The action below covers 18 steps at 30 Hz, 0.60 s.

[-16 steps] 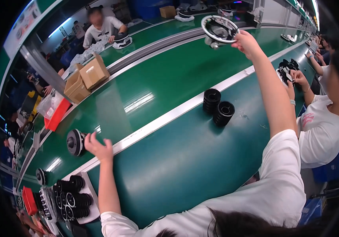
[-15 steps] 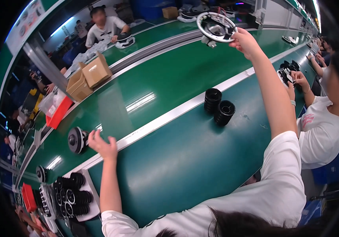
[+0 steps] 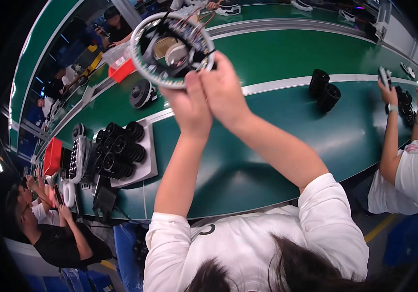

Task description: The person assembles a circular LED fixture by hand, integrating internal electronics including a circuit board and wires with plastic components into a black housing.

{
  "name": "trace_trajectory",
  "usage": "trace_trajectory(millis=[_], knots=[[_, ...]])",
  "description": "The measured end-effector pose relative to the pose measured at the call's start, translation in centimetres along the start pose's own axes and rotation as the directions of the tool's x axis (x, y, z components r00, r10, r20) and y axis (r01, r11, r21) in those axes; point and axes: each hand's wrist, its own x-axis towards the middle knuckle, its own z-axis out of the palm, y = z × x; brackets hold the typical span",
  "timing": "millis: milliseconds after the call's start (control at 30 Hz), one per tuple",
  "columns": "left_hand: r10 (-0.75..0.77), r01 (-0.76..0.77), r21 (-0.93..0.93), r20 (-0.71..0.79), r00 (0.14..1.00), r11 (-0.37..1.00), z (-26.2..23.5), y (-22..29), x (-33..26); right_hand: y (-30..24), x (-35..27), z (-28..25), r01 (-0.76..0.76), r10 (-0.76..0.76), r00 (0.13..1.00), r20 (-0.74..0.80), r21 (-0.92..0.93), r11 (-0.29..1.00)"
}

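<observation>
Raised over the bench is a round white-rimmed device part (image 3: 144, 67), its open middle showing circuit boards, a black frame and thin red wires. My left hand (image 3: 187, 108) closes on its lower rim, the thumb pressed up against the edge. Beside it, touching it, my right hand (image 3: 226, 95) also grips the lower right of the rim. Some fingertips are hidden behind the ring. Just left of my left hand, a dark domed round unit (image 3: 142, 94) rests on the green conveyor surface (image 3: 267, 53).
Two black ribbed cylinders (image 3: 329, 99) stand at the right on the bench (image 3: 267, 146). At the left, several more black cylinders (image 3: 121, 151) sit on a white tray (image 3: 146, 168), beside a red bin (image 3: 53, 156). Co-workers (image 3: 406, 170) sit on both sides.
My right hand has brought the ring part from the far right to the left. My left hand, empty and spread before, now grips it too. The view has turned left.
</observation>
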Motion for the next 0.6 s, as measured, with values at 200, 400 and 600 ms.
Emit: trace_trajectory(millis=[200,400,600], knots=[[-0.304,0.272,-0.168,-0.211,0.929,0.947,-9.4,3.8,0.7,-5.9,-5.6,0.6,-0.219,0.509,0.711,0.484,-0.535,0.816],[-0.528,0.531,-0.138,0.06,0.847,0.836,-13.2,5.7,1.3,-7.2,-4.5,-2.9,-0.176,0.265,0.946,0.187,-0.39,0.904],[-0.713,0.75,-0.201,0.233,0.662,0.63,-10.9,5.9,-0.3,-3.0,-6.1,-2.9,-0.577,0.615,0.708,0.346,-0.219,0.787]])
